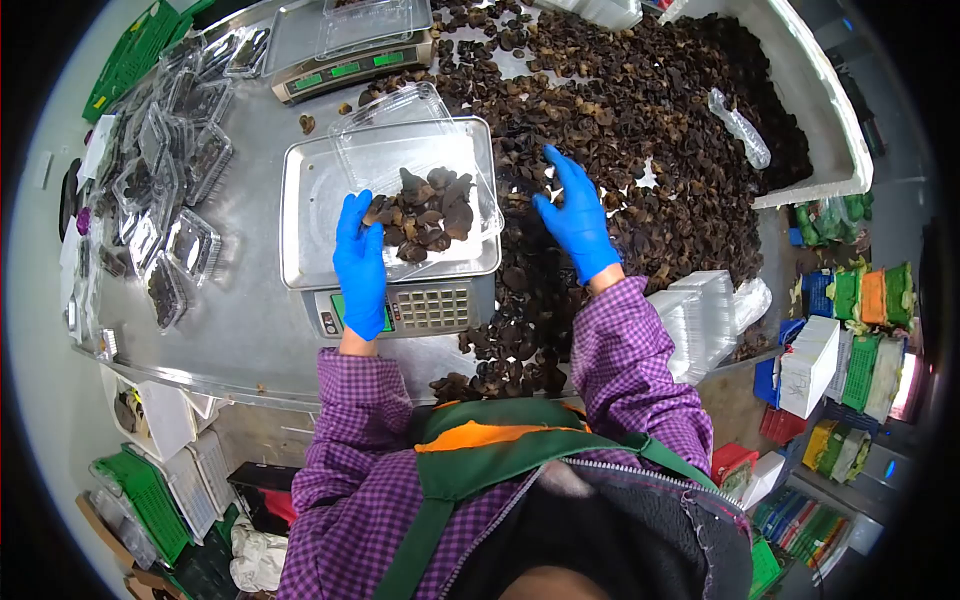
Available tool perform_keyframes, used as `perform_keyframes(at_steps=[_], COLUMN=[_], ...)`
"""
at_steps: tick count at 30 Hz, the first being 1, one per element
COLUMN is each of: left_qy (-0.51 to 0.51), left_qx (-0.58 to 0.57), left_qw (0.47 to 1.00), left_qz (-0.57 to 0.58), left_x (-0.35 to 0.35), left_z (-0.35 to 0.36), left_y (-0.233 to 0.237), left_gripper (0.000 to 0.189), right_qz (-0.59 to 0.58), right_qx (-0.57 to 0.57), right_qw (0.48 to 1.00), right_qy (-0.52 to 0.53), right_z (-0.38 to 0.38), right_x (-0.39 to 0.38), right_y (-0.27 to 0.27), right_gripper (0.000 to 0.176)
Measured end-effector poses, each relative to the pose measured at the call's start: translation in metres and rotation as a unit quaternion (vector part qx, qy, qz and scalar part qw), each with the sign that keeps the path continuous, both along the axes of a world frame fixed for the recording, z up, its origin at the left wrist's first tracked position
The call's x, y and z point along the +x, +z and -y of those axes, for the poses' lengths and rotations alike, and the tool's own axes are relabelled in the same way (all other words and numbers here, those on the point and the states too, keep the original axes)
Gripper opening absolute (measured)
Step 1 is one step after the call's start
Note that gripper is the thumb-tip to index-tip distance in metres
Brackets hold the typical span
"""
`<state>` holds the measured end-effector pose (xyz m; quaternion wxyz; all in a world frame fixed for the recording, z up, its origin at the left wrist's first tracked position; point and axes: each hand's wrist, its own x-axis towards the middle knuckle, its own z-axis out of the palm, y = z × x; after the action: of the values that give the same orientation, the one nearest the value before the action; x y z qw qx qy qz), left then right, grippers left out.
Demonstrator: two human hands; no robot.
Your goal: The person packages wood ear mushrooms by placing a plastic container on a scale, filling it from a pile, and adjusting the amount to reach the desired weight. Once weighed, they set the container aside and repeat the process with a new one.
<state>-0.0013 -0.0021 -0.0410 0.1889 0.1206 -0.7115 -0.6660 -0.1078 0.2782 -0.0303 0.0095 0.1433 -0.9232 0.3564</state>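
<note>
On the pan of a digital scale point(310, 235) rests an open clear plastic container point(485, 205), its lid tilted up at the back. Dark brown, mushroom-like pieces point(425, 212) lie in it. My left hand point(360, 265), in a blue glove, is at the container's left side, fingers pointing up beside the pieces; whether it grips anything is unclear. My right hand point(578, 220), also blue-gloved, is right of the scale above the loose dark pieces point(640, 130), thumb and fingers apart, holding nothing. Part of the scale's display is hidden behind my left hand.
A second scale point(350, 70) stands at the back. Filled clear containers point(190, 245) cover the table's left part. Stacked empty containers point(695, 325) are near my right sleeve. A white foam box point(825, 100) lies at the right, with a clear bottle-like plastic item point(740, 130) before it.
</note>
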Motion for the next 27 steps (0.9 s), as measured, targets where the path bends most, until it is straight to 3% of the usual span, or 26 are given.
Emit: perform_keyframes(at_steps=[1, 2, 6, 8, 10, 12, 17, 20, 22, 26, 27], left_qy=[0.001, -0.006, -0.014, -0.019, -0.021, -0.013, 0.01, 0.003, -0.001, -0.004, -0.008], left_qx=[0.001, 0.011, 0.018, 0.0, -0.018, -0.069, -0.081, -0.141, -0.22, -0.242, -0.236], left_qw=[1.0, 1.0, 1.0, 1.0, 0.999, 0.998, 0.995, 0.99, 0.975, 0.969, 0.971], left_qz=[0.002, -0.007, 0.004, -0.004, -0.016, 0.009, 0.061, 0.017, -0.034, -0.04, -0.035], left_x=[-0.001, -0.002, -0.002, -0.001, -0.001, 0.007, 0.02, 0.02, 0.016, 0.012, 0.012], left_z=[0.0, 0.0, -0.004, -0.002, 0.001, 0.001, -0.005, -0.008, -0.011, -0.022, -0.023], left_y=[-0.002, -0.005, -0.003, -0.013, -0.016, -0.007, 0.011, 0.012, 0.014, 0.027, 0.027], left_gripper=[0.045, 0.046, 0.048, 0.051, 0.054, 0.059, 0.065, 0.071, 0.081, 0.083, 0.083], right_qz=[0.011, 0.097, 0.08, 0.131, 0.095, 0.071, 0.034, 0.052, 0.031, -0.006, -0.017], right_qx=[0.061, 0.127, 0.2, 0.09, 0.062, 0.026, -0.063, -0.174, -0.175, -0.125, -0.106], right_qw=[0.996, 0.983, 0.976, 0.987, 0.993, 0.996, 0.995, 0.983, 0.983, 0.984, 0.982], right_qy=[-0.058, -0.092, -0.017, -0.037, -0.041, -0.056, -0.068, 0.004, 0.036, 0.126, 0.155], right_z=[-0.012, -0.023, -0.031, -0.032, -0.041, -0.039, -0.034, -0.007, 0.021, 0.074, 0.085], right_x=[0.005, 0.009, 0.029, 0.029, 0.024, 0.025, 0.019, 0.023, 0.026, 0.021, 0.018], right_y=[-0.014, -0.032, -0.069, -0.082, -0.088, -0.065, -0.011, 0.028, 0.051, 0.046, 0.036], right_gripper=[0.077, 0.078, 0.07, 0.057, 0.05, 0.039, 0.034, 0.033, 0.034, 0.039, 0.048])
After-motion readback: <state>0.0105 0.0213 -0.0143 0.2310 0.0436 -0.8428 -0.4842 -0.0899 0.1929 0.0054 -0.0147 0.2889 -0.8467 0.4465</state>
